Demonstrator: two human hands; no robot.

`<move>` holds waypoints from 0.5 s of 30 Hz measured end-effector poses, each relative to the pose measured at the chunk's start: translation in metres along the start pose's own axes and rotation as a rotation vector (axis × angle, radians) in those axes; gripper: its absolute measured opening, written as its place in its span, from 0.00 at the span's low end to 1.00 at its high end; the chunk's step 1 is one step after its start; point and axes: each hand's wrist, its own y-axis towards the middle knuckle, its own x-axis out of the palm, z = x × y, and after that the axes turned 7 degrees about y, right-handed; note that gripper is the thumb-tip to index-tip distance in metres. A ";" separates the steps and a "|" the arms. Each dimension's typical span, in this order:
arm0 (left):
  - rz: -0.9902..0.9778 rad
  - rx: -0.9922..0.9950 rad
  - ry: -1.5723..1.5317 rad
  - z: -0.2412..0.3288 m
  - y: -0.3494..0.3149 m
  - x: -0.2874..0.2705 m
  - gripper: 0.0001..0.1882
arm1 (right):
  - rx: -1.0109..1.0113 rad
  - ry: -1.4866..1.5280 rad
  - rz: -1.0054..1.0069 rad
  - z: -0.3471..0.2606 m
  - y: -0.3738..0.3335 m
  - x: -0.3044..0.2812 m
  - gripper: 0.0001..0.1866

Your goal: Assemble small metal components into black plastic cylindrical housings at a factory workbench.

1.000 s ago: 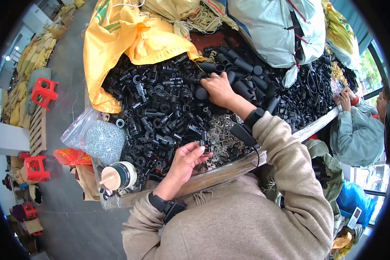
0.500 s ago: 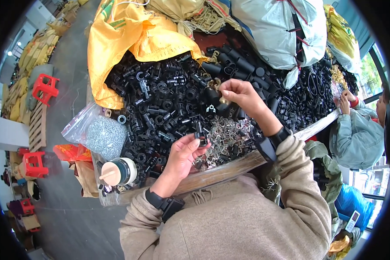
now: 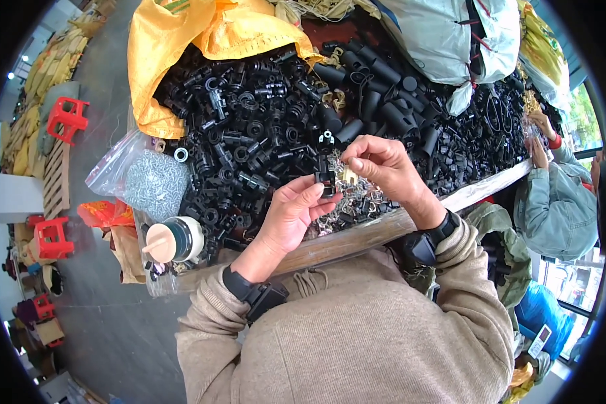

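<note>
Your left hand point(image 3: 291, 214) pinches a small black plastic part point(image 3: 326, 180) at its fingertips. Your right hand point(image 3: 382, 167) pinches a little brass piece point(image 3: 349, 176) right beside it. Both are above the pile of black parts point(image 3: 262, 141) on the tabletop point(image 3: 357, 237).

Head camera looks steeply down, close over worktable point(image 3: 357, 239).

Workshop — heaped black plastic parts point(image 3: 262, 135) (sacks point(image 3: 451, 34) beside).

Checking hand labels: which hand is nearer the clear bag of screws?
Left. The left hand is right of the bag; the right hand is farther right.
</note>
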 end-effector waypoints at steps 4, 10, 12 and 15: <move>-0.030 -0.052 0.018 -0.004 -0.006 0.005 0.14 | -0.171 -0.196 -0.052 -0.001 -0.008 0.013 0.05; -0.003 -0.123 0.022 -0.012 -0.013 0.008 0.14 | -0.289 -0.498 -0.008 0.003 -0.018 0.020 0.03; -0.014 -0.156 0.007 -0.013 -0.015 0.005 0.14 | -0.324 -0.542 -0.014 0.005 -0.020 0.018 0.04; -0.022 -0.198 -0.019 -0.013 -0.013 0.005 0.13 | -0.299 -0.533 -0.015 -0.003 -0.020 0.014 0.04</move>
